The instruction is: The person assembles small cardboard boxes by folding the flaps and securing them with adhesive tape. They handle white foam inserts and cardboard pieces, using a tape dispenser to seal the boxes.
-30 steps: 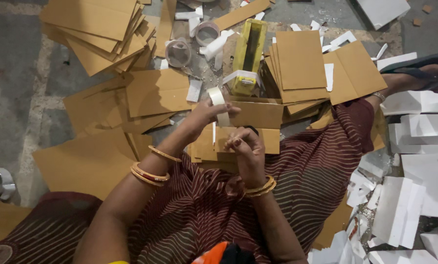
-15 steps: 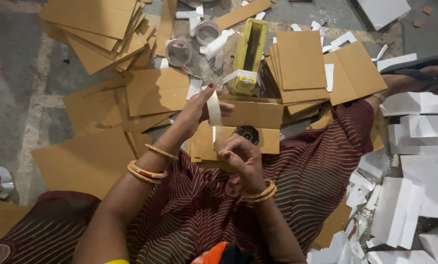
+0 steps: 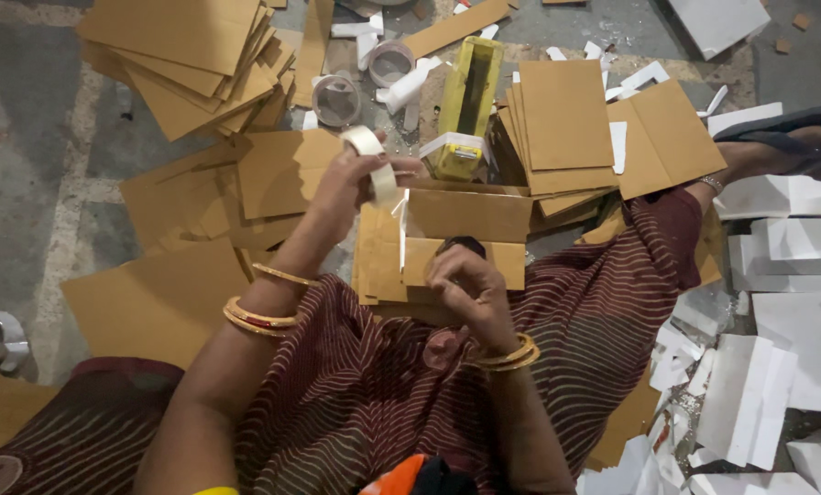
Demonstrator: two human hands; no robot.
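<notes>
My left hand [image 3: 342, 188] grips a roll of pale tape [image 3: 371, 156], raised above a folded brown cardboard piece [image 3: 456, 225] that rests on my lap. A thin strip of tape [image 3: 401, 229] runs down from the roll onto the cardboard. My right hand [image 3: 465, 284] presses on the lower front of that cardboard, fingers curled at its edge. Gold bangles circle both wrists.
Stacks of brown cardboard sheets [image 3: 191, 55] lie at the upper left and another stack [image 3: 575, 124] at the upper right. A yellow box [image 3: 470, 101] and tape rolls [image 3: 337, 96] sit beyond the lap. White card pieces [image 3: 777, 266] pile up at the right. Another person's foot [image 3: 795, 151] shows far right.
My left hand has lifted the tape roll up and away to the left, drawing out a longer strip. My right hand has stayed on the cardboard, shifting slightly lower.
</notes>
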